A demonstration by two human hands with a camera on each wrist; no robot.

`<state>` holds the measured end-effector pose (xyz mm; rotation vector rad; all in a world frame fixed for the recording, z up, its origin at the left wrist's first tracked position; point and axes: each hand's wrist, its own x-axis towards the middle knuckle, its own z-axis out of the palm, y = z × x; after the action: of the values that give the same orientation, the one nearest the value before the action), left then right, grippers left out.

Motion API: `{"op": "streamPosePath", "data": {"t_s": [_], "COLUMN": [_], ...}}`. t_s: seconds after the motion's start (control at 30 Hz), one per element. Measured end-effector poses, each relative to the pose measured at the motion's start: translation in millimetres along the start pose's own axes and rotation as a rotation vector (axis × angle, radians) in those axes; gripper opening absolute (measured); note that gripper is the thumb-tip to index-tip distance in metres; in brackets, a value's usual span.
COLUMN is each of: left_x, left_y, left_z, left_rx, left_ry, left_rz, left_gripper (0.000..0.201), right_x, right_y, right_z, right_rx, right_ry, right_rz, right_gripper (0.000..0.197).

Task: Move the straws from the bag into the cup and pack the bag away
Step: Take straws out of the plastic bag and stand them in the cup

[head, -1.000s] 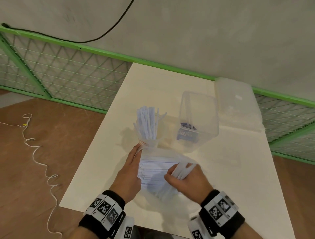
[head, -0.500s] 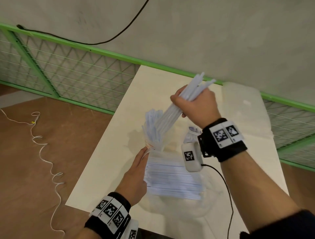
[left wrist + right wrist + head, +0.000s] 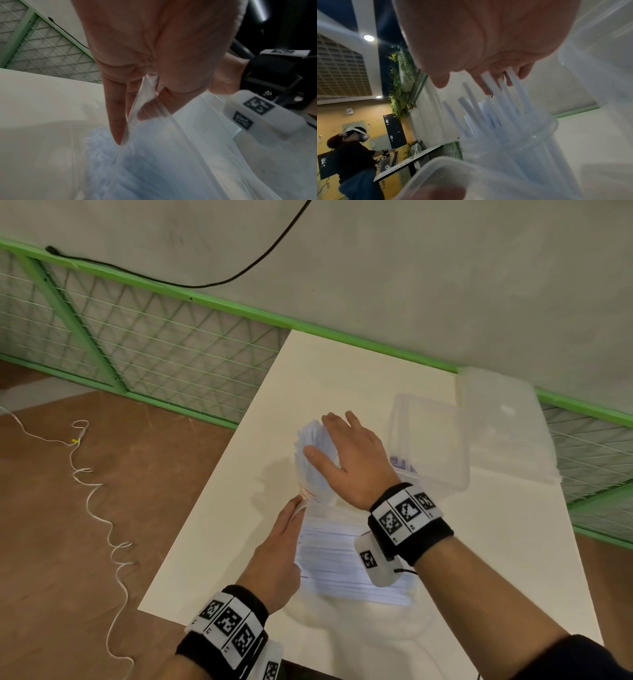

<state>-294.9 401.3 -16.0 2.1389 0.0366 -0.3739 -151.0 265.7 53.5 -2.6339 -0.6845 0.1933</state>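
Note:
A clear cup (image 3: pixel 306 489) stands mid-table, packed with white straws (image 3: pixel 310 440). My right hand (image 3: pixel 327 436) lies over their tops with fingers spread; in the right wrist view the right hand (image 3: pixel 471 79) has its fingertips touching the straw ends (image 3: pixel 489 86) above the cup (image 3: pixel 513 143). A clear plastic bag (image 3: pixel 342 618) lies flat in front of the cup with more straws (image 3: pixel 335 556) inside. My left hand (image 3: pixel 297 507) pinches the bag's open edge beside the cup. The left wrist view shows the left hand (image 3: pixel 135 108) with thumb and fingers on the bag film (image 3: pixel 171 148).
A clear plastic box (image 3: pixel 431 440) stands right of the cup, its lid (image 3: pixel 496 419) beyond it at the table's far right. A green mesh fence (image 3: pixel 154 344) runs behind the table. A white cord (image 3: pixel 102 515) lies on the floor at left. Another person (image 3: pixel 351 148) works far off.
My right hand took a bundle of straws out of the bag, carried it up over the cup and let it go there; it now rests open on the straw tops. My left hand kept its pinch.

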Motion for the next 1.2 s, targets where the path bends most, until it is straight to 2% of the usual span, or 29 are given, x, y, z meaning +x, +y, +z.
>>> {"op": "streamPosePath", "data": {"t_s": [0.13,0.27,0.37,0.43,0.5,0.57,0.67,0.83,0.9,0.97,1.07,1.2], "left_x": [1,4,4,4,3,2,3,4,5,5,7,10], "left_y": [-4,-8,-9,-10,-12,-13,-15,-19,-19,-19,-19,-18], "left_z": [-2,-2,-2,-3,-3,-4,-4,-1,-1,-1,-1,0], "left_rx": [0.018,0.029,0.039,0.044,0.037,0.026,0.005,0.014,0.018,0.017,0.022,0.036], "left_ry": [-0.009,-0.031,-0.031,-0.028,-0.028,-0.018,-0.001,0.015,0.018,0.023,0.028,0.028], "left_rz": [-0.027,-0.078,-0.099,-0.077,-0.050,-0.027,0.029,0.046,0.047,0.043,0.043,0.043], "left_gripper": [0.099,0.096,0.095,0.097,0.100,0.101,0.103,0.101,0.100,0.100,0.100,0.099], "right_x": [-23,-45,-26,-4,15,28,42,56,58,59,63,60], "right_y": [-1,-8,-4,-3,-4,-7,-6,4,5,3,6,20], "right_z": [1,33,47,43,35,30,32,50,50,41,26,31], "right_rx": [0.116,0.152,0.089,0.018,0.048,0.102,0.102,0.012,0.013,0.085,0.239,0.118], "right_ry": [0.210,0.248,0.272,0.283,0.298,0.253,0.224,0.306,0.323,0.315,0.383,0.250], "right_rz": [0.006,0.069,0.125,0.080,-0.001,-0.043,-0.100,-0.288,-0.328,-0.282,-0.193,-0.167], "right_gripper": [0.092,0.109,0.116,0.115,0.108,0.097,0.071,0.023,0.011,0.013,0.015,0.014]}}
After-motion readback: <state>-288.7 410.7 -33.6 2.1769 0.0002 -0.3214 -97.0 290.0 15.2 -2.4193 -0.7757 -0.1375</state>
